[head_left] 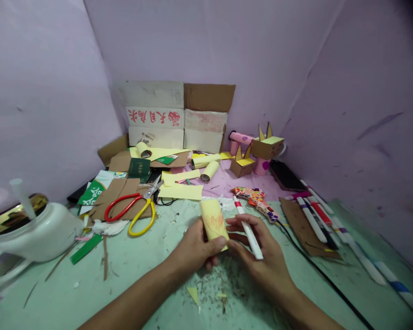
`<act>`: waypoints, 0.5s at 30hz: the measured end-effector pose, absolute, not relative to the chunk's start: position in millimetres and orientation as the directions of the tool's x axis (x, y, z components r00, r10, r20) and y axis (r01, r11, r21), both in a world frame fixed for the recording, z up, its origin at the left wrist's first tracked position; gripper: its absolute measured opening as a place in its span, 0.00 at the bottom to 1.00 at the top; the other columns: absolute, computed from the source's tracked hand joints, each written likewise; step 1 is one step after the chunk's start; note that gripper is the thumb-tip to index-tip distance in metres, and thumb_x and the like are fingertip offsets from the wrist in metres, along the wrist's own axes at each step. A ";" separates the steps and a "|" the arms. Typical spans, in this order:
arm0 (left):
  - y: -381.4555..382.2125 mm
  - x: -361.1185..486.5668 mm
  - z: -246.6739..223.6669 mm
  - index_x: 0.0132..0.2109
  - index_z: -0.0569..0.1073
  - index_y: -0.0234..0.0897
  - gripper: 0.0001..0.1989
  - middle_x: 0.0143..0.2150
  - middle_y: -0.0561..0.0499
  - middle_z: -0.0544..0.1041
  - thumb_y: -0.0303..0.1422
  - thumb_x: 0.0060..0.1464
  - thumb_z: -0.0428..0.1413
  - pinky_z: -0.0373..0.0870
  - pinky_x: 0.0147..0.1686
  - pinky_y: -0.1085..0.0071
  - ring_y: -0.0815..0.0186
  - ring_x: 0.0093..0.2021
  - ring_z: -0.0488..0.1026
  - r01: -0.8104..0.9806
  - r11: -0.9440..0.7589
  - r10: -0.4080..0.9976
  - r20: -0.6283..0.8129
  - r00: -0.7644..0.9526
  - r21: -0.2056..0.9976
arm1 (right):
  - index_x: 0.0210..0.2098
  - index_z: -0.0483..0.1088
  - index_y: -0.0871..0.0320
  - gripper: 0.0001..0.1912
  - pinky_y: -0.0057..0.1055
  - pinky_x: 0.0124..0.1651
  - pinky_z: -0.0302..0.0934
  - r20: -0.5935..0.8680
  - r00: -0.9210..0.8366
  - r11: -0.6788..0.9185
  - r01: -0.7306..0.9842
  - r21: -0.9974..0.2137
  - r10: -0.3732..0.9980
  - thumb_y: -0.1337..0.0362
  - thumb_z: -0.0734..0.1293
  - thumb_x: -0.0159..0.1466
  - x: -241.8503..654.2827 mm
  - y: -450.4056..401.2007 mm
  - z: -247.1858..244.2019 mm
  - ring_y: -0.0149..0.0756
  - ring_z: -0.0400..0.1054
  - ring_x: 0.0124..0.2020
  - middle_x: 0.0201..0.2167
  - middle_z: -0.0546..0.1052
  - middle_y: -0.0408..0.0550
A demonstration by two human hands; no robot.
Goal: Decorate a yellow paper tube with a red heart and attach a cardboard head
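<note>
My left hand [196, 245] is wrapped round a yellow paper tube [213, 220] that bears an orange-red drawing, its thumb on the lower edge. In my right hand [261, 250] rests a white marker [248, 231] with a red band, its banded end pointing up and away from me. The right fingers also touch the tube's lower right side. Small yellow paper scraps [193, 295] and dark crumbs lie on the green tabletop below my hands.
Red-and-yellow-handled scissors [137, 206] lie on cardboard at left, near a white teapot-like vessel [41, 233]. Yellow tubes [209, 171] and small cardboard boxes [242, 166] stand further back. Several markers [313, 220] lie right, beside a black cable [316, 266].
</note>
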State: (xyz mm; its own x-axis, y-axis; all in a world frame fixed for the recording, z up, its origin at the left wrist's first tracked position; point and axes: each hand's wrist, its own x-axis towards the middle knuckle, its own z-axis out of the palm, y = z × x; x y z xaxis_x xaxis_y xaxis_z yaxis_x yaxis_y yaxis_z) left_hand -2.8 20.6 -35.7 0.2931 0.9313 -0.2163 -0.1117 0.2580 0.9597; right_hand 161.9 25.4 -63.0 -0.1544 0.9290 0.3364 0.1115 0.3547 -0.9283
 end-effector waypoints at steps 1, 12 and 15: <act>20.8 -3.5 -36.2 0.45 0.64 0.32 0.33 0.22 0.57 0.70 0.50 0.40 0.65 0.58 0.13 0.79 0.74 0.16 0.63 -0.145 0.264 0.925 -0.207 0.319 0.953 | 0.48 0.64 0.45 0.18 0.38 0.46 0.73 0.335 -0.145 0.352 0.116 -0.929 0.931 0.66 0.68 0.61 163.0 26.1 -62.8 0.38 0.75 0.44 0.44 0.77 0.45; 20.7 -5.6 -40.4 0.44 0.66 0.32 0.32 0.26 0.52 0.73 0.49 0.38 0.65 0.50 0.09 0.81 0.79 0.13 0.56 -0.098 0.305 0.898 -0.252 0.360 0.947 | 0.47 0.78 0.52 0.12 0.30 0.30 0.65 0.533 0.099 0.539 -0.054 -0.840 0.840 0.59 0.65 0.67 191.0 29.1 -42.6 0.32 0.70 0.24 0.24 0.78 0.44; 20.4 -5.8 -37.7 0.44 0.66 0.31 0.35 0.26 0.52 0.73 0.51 0.35 0.66 0.47 0.09 0.81 0.81 0.13 0.54 -0.110 0.323 0.894 -0.265 0.360 0.940 | 0.41 0.80 0.54 0.11 0.29 0.24 0.61 0.544 0.090 0.550 -0.079 -0.831 0.835 0.60 0.66 0.66 192.5 28.7 -42.2 0.32 0.67 0.21 0.20 0.75 0.44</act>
State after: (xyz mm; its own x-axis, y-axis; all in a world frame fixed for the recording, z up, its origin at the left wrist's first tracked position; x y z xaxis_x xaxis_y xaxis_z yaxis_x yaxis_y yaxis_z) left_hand -5.8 20.4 -37.7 0.3604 0.8944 -0.2650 -0.1104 0.3230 0.9400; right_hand 192.5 28.7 -42.2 0.0896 0.8346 0.5436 -0.0787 0.5500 -0.8315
